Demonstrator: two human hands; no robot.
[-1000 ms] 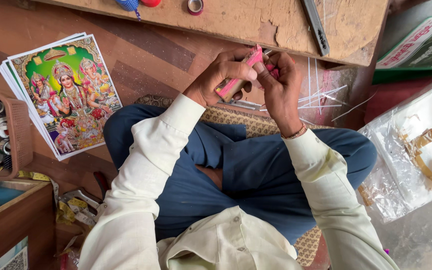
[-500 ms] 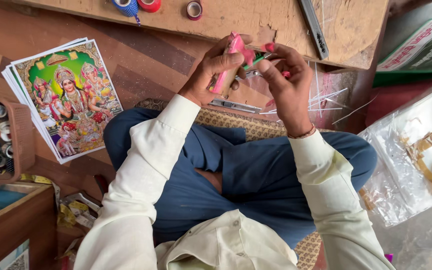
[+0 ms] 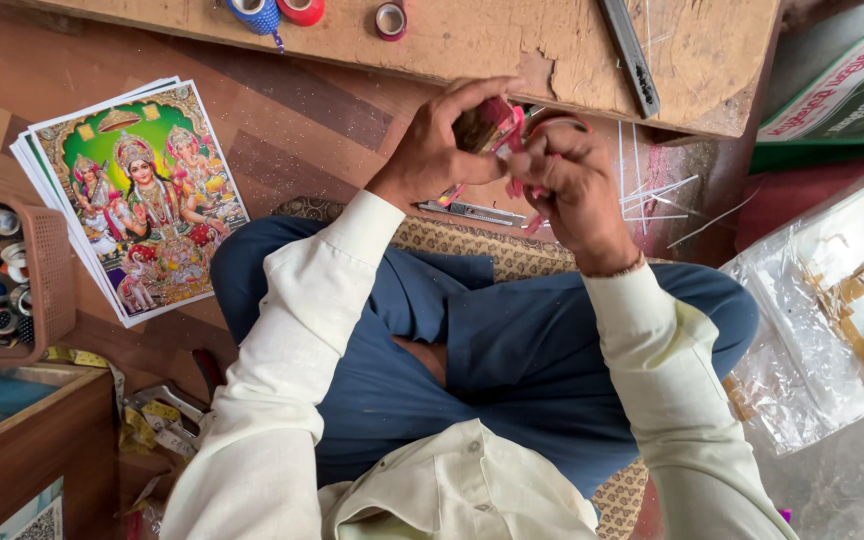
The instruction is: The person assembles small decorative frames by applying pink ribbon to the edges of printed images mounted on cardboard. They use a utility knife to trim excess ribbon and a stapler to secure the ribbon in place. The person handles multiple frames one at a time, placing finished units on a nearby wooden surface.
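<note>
I sit cross-legged on a mat (image 3: 512, 250) with my knees spread, and both hands are raised just in front of the near edge of the low wooden counter (image 3: 512, 50). That edge is chipped right above my fingers, so there is little room ahead; open floor lies to my left, between my knee and the stack of prints (image 3: 142, 200), and more to my right, where thin clear strips (image 3: 652, 190) lie scattered.

My left hand (image 3: 442, 150) grasps a small pink piece (image 3: 492, 128) between thumb and fingers, thumb arched over the top. My right hand (image 3: 577, 185) is clenched on the same piece from the other side, pink ribbon (image 3: 532, 215) trailing under the knuckles (how much of it is one thing I cannot tell). The piece sits between the two hands, touching both, level with the counter's edge.

A cutter (image 3: 472, 210) lies on the floor just under my left wrist. Tape rolls (image 3: 302, 10) stand on the counter's far side, a metal blade (image 3: 632, 55) to the right. A basket (image 3: 47, 270) of tape rolls sits far left, a plastic bag (image 3: 832, 310) far right.
</note>
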